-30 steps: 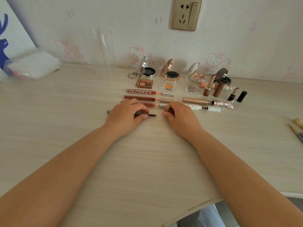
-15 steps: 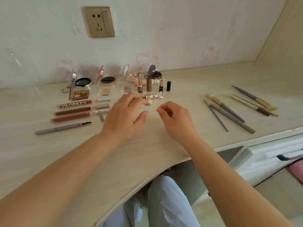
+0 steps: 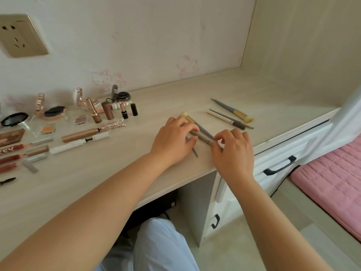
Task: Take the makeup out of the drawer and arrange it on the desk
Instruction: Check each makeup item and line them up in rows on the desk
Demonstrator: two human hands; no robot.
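- Nearest the camera, two bare forearms reach forward over a lap in pale blue trousers (image 3: 156,245) toward the front edge of the tabletop (image 3: 97,182).
- At that edge, the left hand (image 3: 172,141) lies over a group of makeup brushes (image 3: 203,134), its fingers (image 3: 192,127) curled down onto the handles and its thumb beneath against a thin dark brush (image 3: 195,152) that pokes out toward the edge.
- Just beside it, the right hand (image 3: 233,148) pinches the near end of the same brushes, fingers narrow and bent round the handles.
- A pale brush head (image 3: 184,114) sticks out beyond the left hand's fingertips.
- Right of the hands and below the tabletop, a white drawer front carries a black handle (image 3: 280,166); a pink bed cover (image 3: 336,177) lies farther right.
- Beyond the right hand, three more brushes (image 3: 230,117) lie apart from the held group, roughly side by side.
- Left of the hands, the laid-out makeup is in rows: lip gloss tubes (image 3: 17,153) at the left border, then a gold tube (image 3: 80,134) and a white tube (image 3: 78,143).
- Farther back stand lipsticks (image 3: 109,112) and open compacts (image 3: 53,112) near the wall.
- On the wall, a gold socket plate (image 3: 18,36) sits at upper left.
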